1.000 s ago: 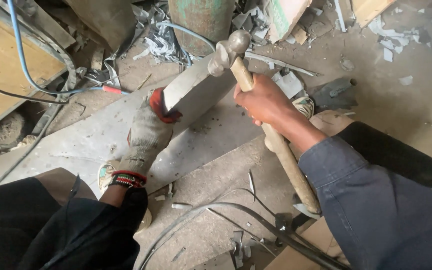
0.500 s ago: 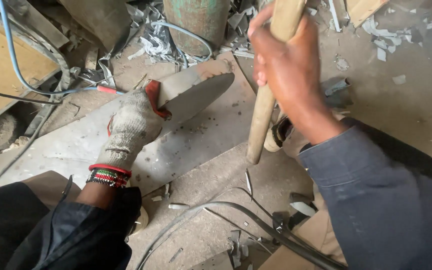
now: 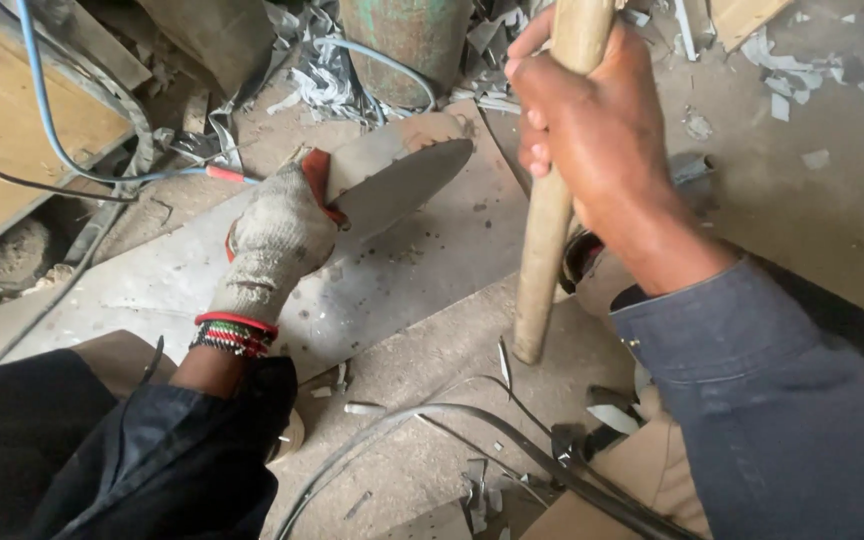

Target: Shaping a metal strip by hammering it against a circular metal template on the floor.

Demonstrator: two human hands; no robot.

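Note:
My left hand (image 3: 277, 245), in a worn white and red work glove, grips one end of a flat grey metal piece (image 3: 402, 185) with a notched top edge, holding it down on a large steel sheet (image 3: 392, 280). My right hand (image 3: 597, 150) is bare and clenched around a wooden hammer handle (image 3: 547, 220). The handle points up out of the frame, so the hammer head is hidden. The raised hand hovers to the right of the metal piece, apart from it.
A green metal cylinder (image 3: 402, 40) stands at the back among metal scraps (image 3: 327, 85). A blue cable (image 3: 42, 110) runs past a wooden board (image 3: 12, 120) at left. Bent metal strips (image 3: 472, 420) lie on the dusty floor near my knees.
The hammer has swung up from resting on the metal piece to a raised position, its head leaving the frame. The gloved hand has kept its hold on the piece.

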